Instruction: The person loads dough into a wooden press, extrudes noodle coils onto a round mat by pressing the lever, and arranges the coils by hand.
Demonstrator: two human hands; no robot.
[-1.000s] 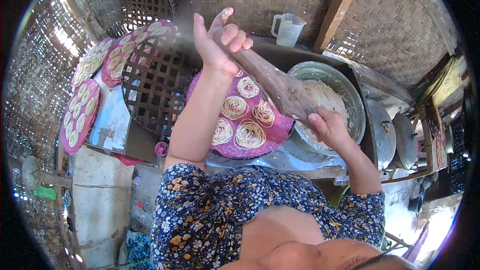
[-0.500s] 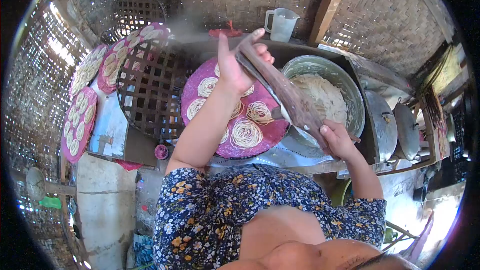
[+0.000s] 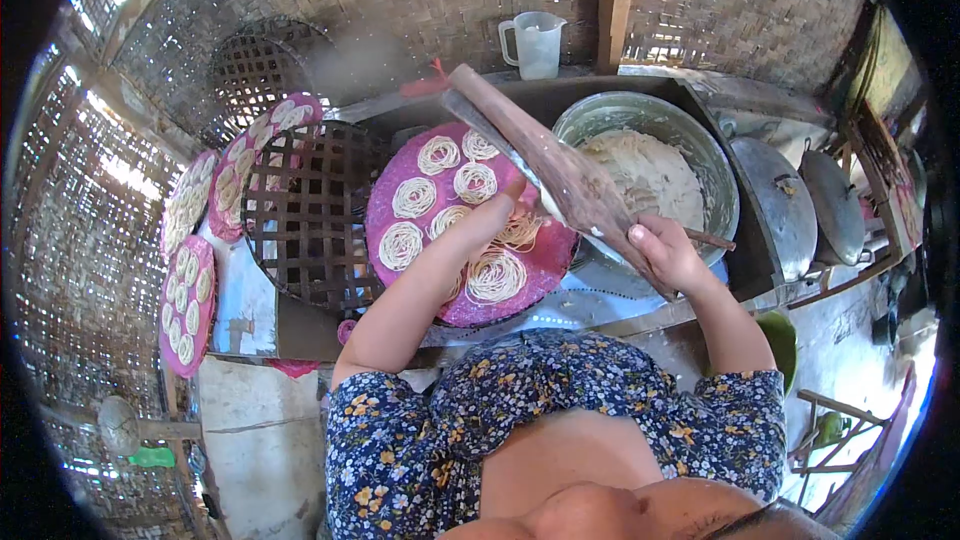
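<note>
My right hand (image 3: 663, 255) is wrapped around the lower right end of a long, two-part wooden press (image 3: 570, 175), held tilted above the work surface. White dough shows along the gap between its wooden parts. My left hand (image 3: 500, 208) is under the middle of the press, its fingers mostly hidden, so I cannot tell whether they grip. Thin noodle strands (image 3: 520, 231) lie beneath it. Several coiled noodle nests (image 3: 414, 197) rest on a round pink tray (image 3: 388, 175). To the right, a metal basin (image 3: 728, 180) holds pale dough (image 3: 650, 175).
An openwork woven basket tray (image 3: 315, 215) stands left of the pink tray. More pink trays with noodle nests (image 3: 187, 305) lean at far left. A plastic measuring jug (image 3: 538, 47) stands at the back. Metal lids (image 3: 775, 205) are at right, beside the dark box edge (image 3: 720, 140).
My left hand has left the upper end of the wooden press and moved down under its middle. My right hand keeps its hold on the lower end. The view has shifted slightly.
</note>
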